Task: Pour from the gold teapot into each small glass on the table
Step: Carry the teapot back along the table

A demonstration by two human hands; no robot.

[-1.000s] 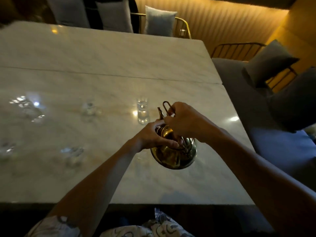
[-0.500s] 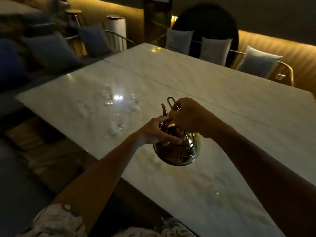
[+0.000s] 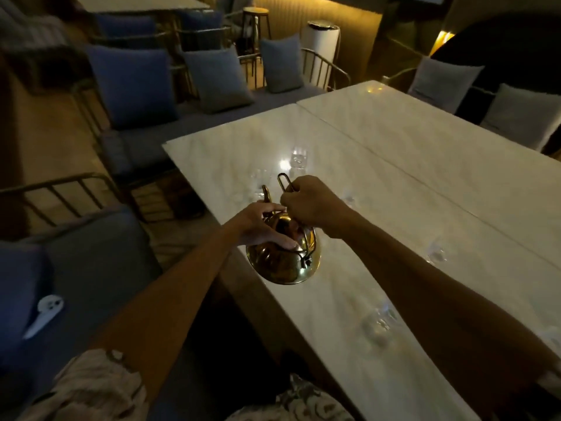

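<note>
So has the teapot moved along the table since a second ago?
Yes. The teapot has gone left along the table: every glass was left of it, now one glass sits to its right.

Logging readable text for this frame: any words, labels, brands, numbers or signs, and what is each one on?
No text can be read in this frame.
The gold teapot shows only reflections, no mark.
The small glass beyond it looks plain.
The white device on the seat and the white cylinder at the back are too dim and blurred to show any label.
</note>
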